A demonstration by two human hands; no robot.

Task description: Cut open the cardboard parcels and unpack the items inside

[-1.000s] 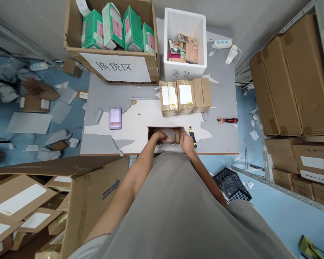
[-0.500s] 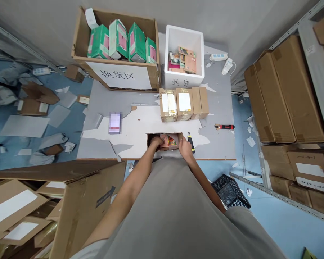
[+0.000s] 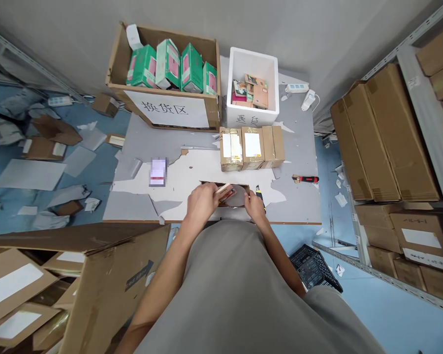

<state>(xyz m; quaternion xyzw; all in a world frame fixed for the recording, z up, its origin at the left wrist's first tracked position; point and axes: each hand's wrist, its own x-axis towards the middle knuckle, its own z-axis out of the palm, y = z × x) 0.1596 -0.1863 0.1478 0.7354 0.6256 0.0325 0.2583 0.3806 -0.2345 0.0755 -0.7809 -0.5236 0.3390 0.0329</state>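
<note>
My left hand (image 3: 202,202) is closed around a small pink book (image 3: 225,192), tilted over the opening of a small cardboard box (image 3: 245,187). That box lies open at the table's front edge, right before my body. On its right side, my right hand (image 3: 255,206) grips the box's edge with the fingers closed. Just beyond the right hand lies a yellow-and-black box cutter (image 3: 259,191). The grey inside of the box shows beside the book; its left part is hidden by my left hand.
Behind stand several taped cartons (image 3: 253,149), a white foam box (image 3: 253,115) of small books and a large carton (image 3: 162,110) with green boxes. A phone-like blurred item (image 3: 158,172) lies left, a red knife (image 3: 305,179) right. A big carton of parcels (image 3: 107,285) stands lower left.
My left hand has come up out of the cardboard box with the pink book, which now stands tilted above it. My right hand stays at the box's right edge.
</note>
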